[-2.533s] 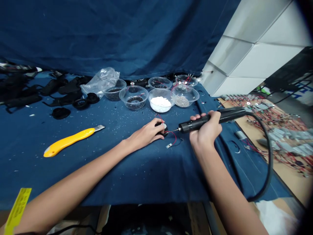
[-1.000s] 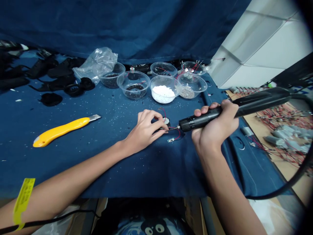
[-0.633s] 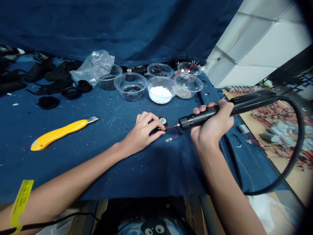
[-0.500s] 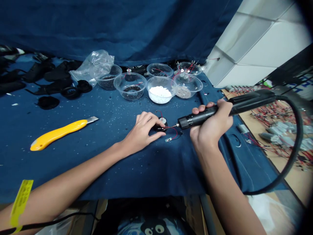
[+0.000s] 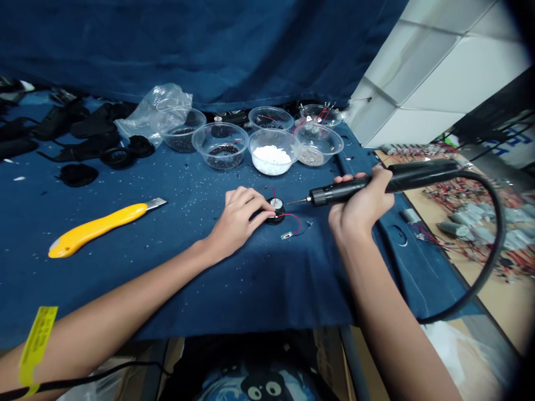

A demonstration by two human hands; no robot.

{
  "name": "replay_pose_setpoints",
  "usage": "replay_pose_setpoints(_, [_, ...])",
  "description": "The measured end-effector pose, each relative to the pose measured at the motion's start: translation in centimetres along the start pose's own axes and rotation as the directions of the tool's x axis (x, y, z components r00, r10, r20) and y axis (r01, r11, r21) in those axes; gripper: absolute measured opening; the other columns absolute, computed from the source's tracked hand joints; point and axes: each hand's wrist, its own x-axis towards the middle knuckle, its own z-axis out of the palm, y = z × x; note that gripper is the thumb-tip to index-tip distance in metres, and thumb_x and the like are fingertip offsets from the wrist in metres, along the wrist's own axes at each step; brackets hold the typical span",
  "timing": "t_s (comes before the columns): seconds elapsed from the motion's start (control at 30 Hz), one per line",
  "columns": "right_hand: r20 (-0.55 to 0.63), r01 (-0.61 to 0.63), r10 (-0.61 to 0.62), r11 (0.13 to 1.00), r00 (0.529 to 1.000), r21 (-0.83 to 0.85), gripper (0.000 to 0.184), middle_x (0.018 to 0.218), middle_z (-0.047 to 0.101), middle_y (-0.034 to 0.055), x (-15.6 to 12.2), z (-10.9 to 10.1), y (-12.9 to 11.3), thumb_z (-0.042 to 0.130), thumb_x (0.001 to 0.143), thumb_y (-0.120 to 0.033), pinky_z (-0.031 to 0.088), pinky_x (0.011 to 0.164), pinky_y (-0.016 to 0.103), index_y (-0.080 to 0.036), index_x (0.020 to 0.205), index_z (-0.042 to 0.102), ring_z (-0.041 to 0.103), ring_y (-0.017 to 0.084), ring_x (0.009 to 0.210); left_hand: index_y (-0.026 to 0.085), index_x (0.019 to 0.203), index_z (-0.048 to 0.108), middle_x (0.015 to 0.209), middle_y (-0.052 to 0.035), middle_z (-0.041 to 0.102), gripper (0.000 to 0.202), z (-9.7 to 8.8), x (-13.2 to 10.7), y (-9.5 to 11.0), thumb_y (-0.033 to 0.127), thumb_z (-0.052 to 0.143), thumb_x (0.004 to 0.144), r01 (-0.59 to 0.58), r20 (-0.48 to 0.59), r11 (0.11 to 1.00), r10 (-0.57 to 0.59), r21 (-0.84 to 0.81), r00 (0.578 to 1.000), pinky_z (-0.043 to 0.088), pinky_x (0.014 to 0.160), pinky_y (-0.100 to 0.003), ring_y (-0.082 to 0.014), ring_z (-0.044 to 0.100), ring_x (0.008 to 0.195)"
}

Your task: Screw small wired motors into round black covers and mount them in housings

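Note:
My left hand (image 5: 242, 217) rests on the blue cloth, thumb and fingers closed on the edge of a small round black part (image 5: 276, 216) with a pale disc in its middle. Red wires come out of this part, and one leads to a tiny flat piece (image 5: 286, 235) lying on the cloth. My right hand (image 5: 361, 206) is wrapped round a black corded electric screwdriver (image 5: 340, 191). Its thin bit points left and stands a little apart from the round part. What lies under my left fingers is hidden.
A yellow utility knife (image 5: 100, 227) lies left, blade out. Behind are several clear bowls, one with white bits (image 5: 272, 160), one with dark screws (image 5: 223, 156). Black plastic parts (image 5: 79, 174) and a plastic bag (image 5: 161, 111) lie back left; wired motors (image 5: 463, 231) are heaped right.
The screwdriver's bit has moved off the round part, up and to the right. My left hand keeps its hold on the part, and more of its pale disc shows.

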Motion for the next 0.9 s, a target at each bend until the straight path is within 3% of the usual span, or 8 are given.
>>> replay_pose_setpoints(0.2, [-0.179, -0.116, 0.096, 0.988, 0.979, -0.104, 0.016, 0.074, 0.041, -0.0081, 3.7, -1.5, 3.1, 0.047, 0.088, -0.03, 0.057, 0.062, 0.027, -0.023, 0.087, 0.033, 0.053, 0.006, 0.056, 0.018, 0.095, 0.063, 0.094, -0.0025, 0.068, 0.014, 0.2, -0.2, -0.2, 0.027, 0.053, 0.093, -0.092, -0.039, 0.995, 0.093, 0.044, 0.995, 0.038, 0.084, -0.032, -0.0152, 0.057, 0.09])
replay_pose_setpoints(0.33, [-0.17, -0.202, 0.154, 0.926, 0.973, -0.32, 0.01, 0.079, 0.046, -0.0059, 3.0, -2.3, 3.5, 0.049, 0.083, -0.021, 0.052, 0.065, 0.021, -0.019, 0.086, 0.039, 0.054, 0.006, 0.067, 0.018, 0.096, 0.064, 0.093, -0.0026, 0.069, 0.014, 0.3, -0.5, -0.1, 0.027, 0.054, 0.093, -0.126, -0.034, 0.991, 0.127, 0.039, 0.991, 0.039, 0.086, -0.033, -0.0146, 0.059, 0.089])
replay_pose_setpoints(0.43, [-0.05, -0.146, 0.138, 0.892, 0.989, -0.427, 0.021, 0.087, 0.053, -0.0019, 0.5, -3.9, 2.9, 0.061, 0.075, -0.021, 0.052, 0.074, 0.027, -0.017, 0.091, 0.048, 0.057, 0.01, 0.08, 0.018, 0.095, 0.065, 0.092, -0.0031, 0.069, 0.015, 0.1, -0.4, -0.2, 0.027, 0.054, 0.093, -0.101, -0.036, 0.995, 0.101, 0.013, 0.994, 0.04, 0.084, -0.033, -0.0147, 0.059, 0.088])
replay_pose_setpoints(0.5, [0.22, 0.139, 0.011, 0.743, 0.976, -0.655, 0.036, 0.103, 0.055, 0.0056, -1.5, -5.4, 2.1, 0.064, 0.074, -0.025, 0.05, 0.085, 0.037, -0.017, 0.107, 0.05, 0.057, 0.017, 0.094, 0.018, 0.094, 0.065, 0.092, -0.003, 0.069, 0.015, 0.0, -0.4, -0.3, 0.028, 0.054, 0.093, -0.07, -0.04, 0.998, 0.07, -0.002, 0.997, 0.04, 0.083, -0.032, -0.0149, 0.059, 0.087])
replay_pose_setpoints(0.53, [0.391, 0.327, -0.042, 0.632, 0.92, -0.702, 0.045, 0.112, 0.054, 0.0097, -2.4, -6.1, 1.7, 0.065, 0.074, -0.025, 0.047, 0.091, 0.043, -0.018, 0.115, 0.049, 0.055, 0.021, 0.103, 0.018, 0.094, 0.065, 0.092, -0.0028, 0.069, 0.016, -0.1, -0.3, -0.2, 0.029, 0.054, 0.093, -0.06, -0.042, 0.998, 0.06, -0.004, 0.997, 0.04, 0.083, -0.032, -0.0149, 0.059, 0.087])
replay_pose_setpoints(0.63, [0.786, 0.738, 0.001, 0.342, 0.619, -0.582, 0.032, 0.112, 0.056, 0.0115, -4.1, -7.6, 0.3, 0.059, 0.084, -0.027, 0.042, 0.096, 0.051, -0.02, 0.115, 0.054, 0.053, 0.027, 0.108, 0.018, 0.092, 0.065, 0.09, -0.0018, 0.069, 0.016, -0.1, -0.4, -0.2, 0.029, 0.053, 0.093, -0.074, -0.03, 0.997, 0.075, 0.009, 0.997, 0.04, 0.083, -0.031, -0.0143, 0.058, 0.087])
replay_pose_setpoints(0.77, [0.954, 0.891, 0.188, 0.352, 0.234, -0.288, 0.029, 0.111, 0.055, 0.0108, -4.1, -7.2, -0.3, 0.049, 0.091, -0.023, 0.047, 0.094, 0.042, -0.022, 0.12, 0.055, 0.054, 0.022, 0.105, 0.017, 0.095, 0.064, 0.091, -0.002, 0.069, 0.016, 0.1, -0.7, -0.4, 0.029, 0.052, 0.094, -0.146, 0.014, 0.987, 0.146, 0.068, 0.989, 0.038, 0.089, -0.033, -0.0149, 0.057, 0.09])
replay_pose_setpoints(0.9, [0.974, 0.933, 0.212, 0.327, 0.085, -0.152, 0.031, 0.114, 0.054, 0.0121, -3.2, -6.3, 0.4, 0.046, 0.093, -0.021, 0.047, 0.096, 0.042, -0.021, 0.122, 0.057, 0.053, 0.022, 0.108, 0.018, 0.094, 0.063, 0.09, -0.0023, 0.068, 0.017, 0.2, -0.7, -0.8, 0.031, 0.053, 0.093, -0.132, 0.005, 0.986, 0.132, 0.102, 0.991, 0.037, 0.088, -0.034, -0.0159, 0.056, 0.088])
